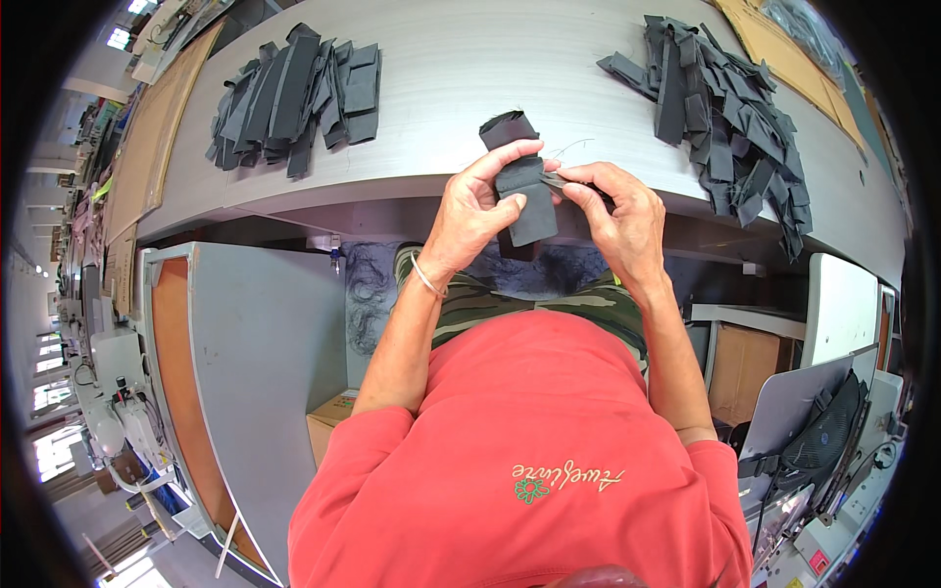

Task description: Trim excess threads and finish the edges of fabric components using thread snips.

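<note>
Low left, a cardboard box point(320, 433), contents hidden. Your left hand point(478, 208) pinches the dark strip point(529, 208) over the near edge of the table point(431, 118), long axis running away, far end tilting left; your right hand point(623, 214) grips snips point(555, 180) beside it. Dark fabric piles point(284, 98) lie beyond.

A pale table point(441, 69) spans the top. Cardboard point(178, 110) lies along its left edge; a second sheet point(796, 67) lies at its right, beside clear plastic point(802, 27). Lower left stands a grey cabinet point(270, 343) with an orange-brown panel point(184, 363), a carton point(323, 423) beside it. Dark threads point(369, 294) lie beneath the table. At right, a brown box point(745, 367) sits under a light shelf point(750, 319), a black bag point(828, 426) nearby.
</note>
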Motion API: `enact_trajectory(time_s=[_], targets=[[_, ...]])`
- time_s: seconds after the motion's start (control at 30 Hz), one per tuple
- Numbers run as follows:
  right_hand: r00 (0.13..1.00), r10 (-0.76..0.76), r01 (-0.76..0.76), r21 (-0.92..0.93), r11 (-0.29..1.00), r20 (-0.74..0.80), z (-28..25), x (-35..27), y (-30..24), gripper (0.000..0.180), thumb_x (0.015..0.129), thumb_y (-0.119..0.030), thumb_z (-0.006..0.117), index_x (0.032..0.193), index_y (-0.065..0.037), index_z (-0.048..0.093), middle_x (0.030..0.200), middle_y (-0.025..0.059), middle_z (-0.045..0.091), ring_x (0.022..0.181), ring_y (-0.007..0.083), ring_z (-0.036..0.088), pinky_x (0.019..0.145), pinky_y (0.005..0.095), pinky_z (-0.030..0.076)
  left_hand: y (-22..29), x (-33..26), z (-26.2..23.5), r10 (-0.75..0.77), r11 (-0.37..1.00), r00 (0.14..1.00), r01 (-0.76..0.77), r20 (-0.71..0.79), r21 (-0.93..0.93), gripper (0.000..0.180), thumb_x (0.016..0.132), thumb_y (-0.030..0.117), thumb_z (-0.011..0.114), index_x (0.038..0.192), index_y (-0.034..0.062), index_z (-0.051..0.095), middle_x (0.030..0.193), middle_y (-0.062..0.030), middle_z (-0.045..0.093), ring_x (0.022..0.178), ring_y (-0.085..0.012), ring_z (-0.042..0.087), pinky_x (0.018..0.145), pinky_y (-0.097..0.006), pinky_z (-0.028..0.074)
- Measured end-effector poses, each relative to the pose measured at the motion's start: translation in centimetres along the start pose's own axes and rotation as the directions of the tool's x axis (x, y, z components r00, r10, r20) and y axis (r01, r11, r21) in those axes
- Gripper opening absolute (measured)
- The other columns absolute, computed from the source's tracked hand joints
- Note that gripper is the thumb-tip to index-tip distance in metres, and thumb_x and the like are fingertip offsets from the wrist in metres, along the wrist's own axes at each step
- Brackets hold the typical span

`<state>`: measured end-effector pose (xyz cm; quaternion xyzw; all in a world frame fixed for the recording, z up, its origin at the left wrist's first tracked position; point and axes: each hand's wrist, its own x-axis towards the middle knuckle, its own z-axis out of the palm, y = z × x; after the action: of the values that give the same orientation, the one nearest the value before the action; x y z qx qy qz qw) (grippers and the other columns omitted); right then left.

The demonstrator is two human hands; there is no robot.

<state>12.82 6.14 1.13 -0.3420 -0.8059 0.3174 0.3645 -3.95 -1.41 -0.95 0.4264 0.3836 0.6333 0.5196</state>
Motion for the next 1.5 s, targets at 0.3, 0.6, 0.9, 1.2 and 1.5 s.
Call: enact_trajectory(time_s=[0.3, 0.6, 0.9, 1.2, 1.5], targets=[[0.993, 0.101, -0.112, 0.225, 0.968, 0.06, 0.1, -0.1, 0.1, 0.014, 0.081, -0.012, 0.066, 0.094, -0.012, 0.071, 0.084, 0.0018, 0.07, 0.079, 0.0178, 0.066, 0.069, 0.0279, 0.049, 0.3, -0.1, 0.2, -0.003, 1.0, 1.0, 0.003, -0.008, 0.011, 0.053, 0.08, -0.003, 0.054, 0.132, -0.0032, 0.045, 0.117, -0.0177, 0.06, 0.1, -0.0236, 0.064, 0.091, -0.036, 0.052], [0.993, 0.068, -0.08, 0.132, 0.988, 0.093, -0.5, 0.1, 0.0, 0.015, 0.082, -0.015, 0.066, 0.095, -0.013, 0.071, 0.087, 0.0023, 0.07, 0.079, 0.0188, 0.066, 0.069, 0.029, 0.048, 0.7, -0.3, 0.5, -0.007, 0.998, 1.0, 0.009, -0.017, 0.068, 0.053, 0.079, -0.004, 0.053, 0.131, -0.0029, 0.046, 0.113, -0.0142, 0.061, 0.101, -0.0206, 0.063, 0.092, -0.033, 0.05], [0.994, 0.111, -0.108, 0.234, 0.966, 0.0, -0.6, 0.1, 0.5, 0.016, 0.081, -0.014, 0.067, 0.095, -0.01, 0.07, 0.086, 0.004, 0.069, 0.077, 0.0171, 0.065, 0.072, 0.0281, 0.049, 0.6, -0.3, 0.4, -0.056, 0.991, 0.998, 0.054, 0.018, 0.123, 0.05, 0.079, -0.005, 0.05, 0.129, -0.0012, 0.048, 0.114, -0.0148, 0.062, 0.099, -0.0223, 0.065, 0.091, -0.032, 0.051], [0.989, 0.144, -0.133, 0.277, 0.952, -0.02, -0.6, 1.8, 0.1, 0.01, 0.079, -0.008, 0.07, 0.087, -0.003, 0.068, 0.074, 0.0034, 0.062, 0.066, 0.0098, 0.056, 0.062, 0.0264, 0.043, 0.7, -0.4, 2.2, -0.094, 0.831, 0.983, -0.012, 0.161, 0.556, 0.018, 0.077, 0.005, 0.062, 0.08, 0.0063, 0.044, 0.079, -0.0026, 0.051, 0.075, -0.0096, 0.049, 0.067, -0.024, 0.04], [0.934, 0.356, -0.257, 0.652, 0.713, -0.021, -1.7, 2.7, 1.3, 0.006, 0.085, -0.007, 0.068, 0.082, -0.002, 0.066, 0.071, -0.0043, 0.058, 0.068, 0.0042, 0.045, 0.061, 0.021, 0.035, 1.6, 0.0, 3.3, 0.001, 0.798, 0.994, 0.063, -0.106, 0.599, 0.064, 0.08, 0.011, 0.061, 0.136, 0.0033, 0.033, 0.089, -0.0121, 0.069, 0.077, -0.0193, 0.065, 0.073, -0.03, 0.047]])
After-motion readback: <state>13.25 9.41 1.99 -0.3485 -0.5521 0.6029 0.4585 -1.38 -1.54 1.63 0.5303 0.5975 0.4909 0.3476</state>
